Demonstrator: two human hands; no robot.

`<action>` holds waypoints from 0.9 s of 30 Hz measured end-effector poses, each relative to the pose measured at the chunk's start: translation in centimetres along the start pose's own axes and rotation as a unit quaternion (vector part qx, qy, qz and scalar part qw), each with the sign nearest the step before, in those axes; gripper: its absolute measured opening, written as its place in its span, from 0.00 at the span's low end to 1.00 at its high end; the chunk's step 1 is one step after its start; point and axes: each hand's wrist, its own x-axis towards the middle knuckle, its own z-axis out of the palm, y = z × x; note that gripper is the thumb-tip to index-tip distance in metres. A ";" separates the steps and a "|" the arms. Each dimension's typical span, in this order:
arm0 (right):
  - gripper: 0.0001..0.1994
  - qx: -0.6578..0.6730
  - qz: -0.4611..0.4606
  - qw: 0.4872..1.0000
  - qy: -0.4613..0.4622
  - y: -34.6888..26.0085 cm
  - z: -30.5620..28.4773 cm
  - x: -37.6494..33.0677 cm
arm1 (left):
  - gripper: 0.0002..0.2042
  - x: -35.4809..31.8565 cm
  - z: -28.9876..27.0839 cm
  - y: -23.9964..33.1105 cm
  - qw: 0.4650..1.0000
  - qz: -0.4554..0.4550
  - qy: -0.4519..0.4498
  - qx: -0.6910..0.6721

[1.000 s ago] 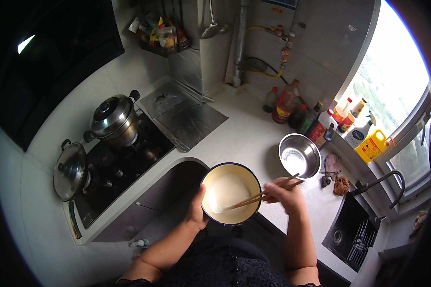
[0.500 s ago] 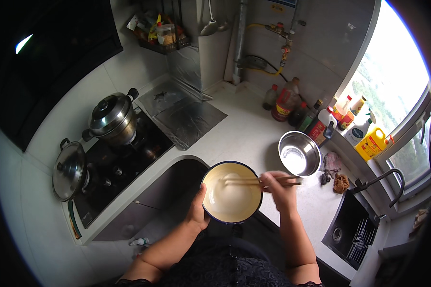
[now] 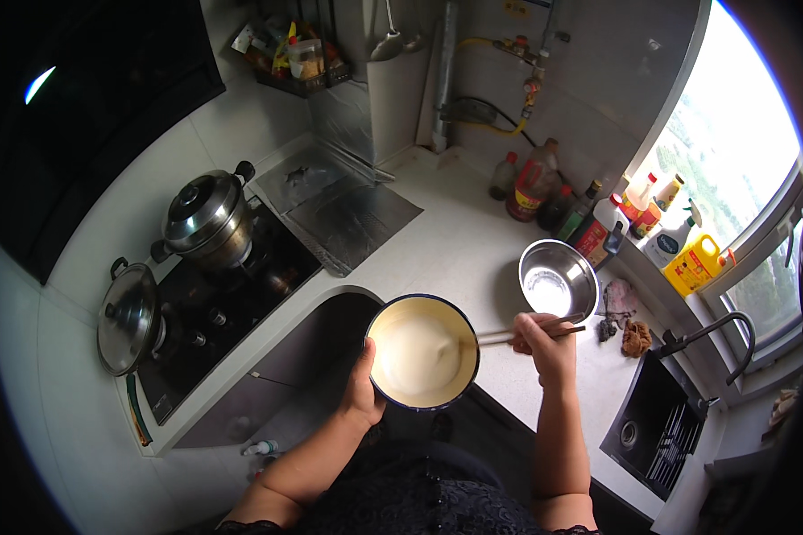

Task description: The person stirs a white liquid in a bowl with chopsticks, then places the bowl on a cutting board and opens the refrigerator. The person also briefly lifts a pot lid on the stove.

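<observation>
My left hand (image 3: 362, 389) grips the left side of a cream enamel bowl (image 3: 383, 358) with a dark blue rim, thumb on the rim and the fingers mostly hidden beneath. A whitish, smooth mixture (image 3: 412, 355) lies inside it. My right hand (image 3: 549, 349) is closed round a pair of wooden chopsticks (image 3: 500, 338), whose far ends reach over the bowl's right rim into the mixture. Beyond my right hand, a shiny steel basin (image 3: 558, 281) rests on the white counter.
Back left, a lidded steel pot (image 3: 207, 218) and a lidded pan (image 3: 128, 319) sit on the black gas hob (image 3: 277, 267). Several bottles (image 3: 535, 183) line the back of the counter (image 3: 455, 232). To the right are a crumpled brown scrubber (image 3: 636, 339) and a black sink (image 3: 633, 435) with a faucet.
The bowl has shifted slightly left and up with my left hand. My right hand has drawn to the right, pulling the chopstick tips from the bowl's middle toward its right side.
</observation>
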 end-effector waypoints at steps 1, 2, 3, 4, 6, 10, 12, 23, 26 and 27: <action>0.09 0.023 -0.041 0.997 0.057 0.2 0.7 -0.1 | 0.33 0.1 0.1 -0.1 1.000 -0.005 0.004 -0.001; 0.09 0.037 -0.053 0.997 0.053 0.4 1.8 -0.4 | 0.33 0.1 0.3 -0.3 1.000 -0.006 0.010 0.003; 0.09 0.042 -0.052 0.998 -0.010 1.3 2.1 -0.6 | 0.33 0.0 0.6 -0.6 1.000 -0.008 0.016 0.006; 0.09 0.043 -0.013 0.996 -0.079 1.2 2.4 -0.9 | 0.33 0.0 0.6 -0.7 1.000 -0.007 0.024 0.009; 0.09 0.033 0.091 0.985 -0.143 -0.6 2.1 -1.6 | 0.33 0.1 0.3 -0.3 1.000 0.005 0.015 0.008; 0.09 -0.020 -0.013 1.000 -0.001 -0.4 -0.2 -0.2 | 0.32 -0.2 0.7 0.2 1.000 0.006 -0.024 0.005; 0.09 0.006 -0.060 0.998 0.009 0.1 1.8 -0.9 | 0.32 -0.2 0.8 -0.7 1.000 -0.001 0.000 0.009; 0.09 0.026 -0.019 0.997 -0.063 -0.5 2.7 -2.2 | 0.34 -0.5 1.3 -0.9 1.000 -0.020 -0.018 0.003; 0.10 0.007 0.057 0.994 -0.093 -1.1 0.6 -1.7 | 0.34 -0.5 1.1 -0.4 1.000 -0.009 -0.026 -0.006; 0.11 -0.004 0.050 0.996 -0.069 -0.7 -0.5 -1.0 | 0.34 -0.5 1.1 -0.1 1.000 -0.004 -0.029 -0.011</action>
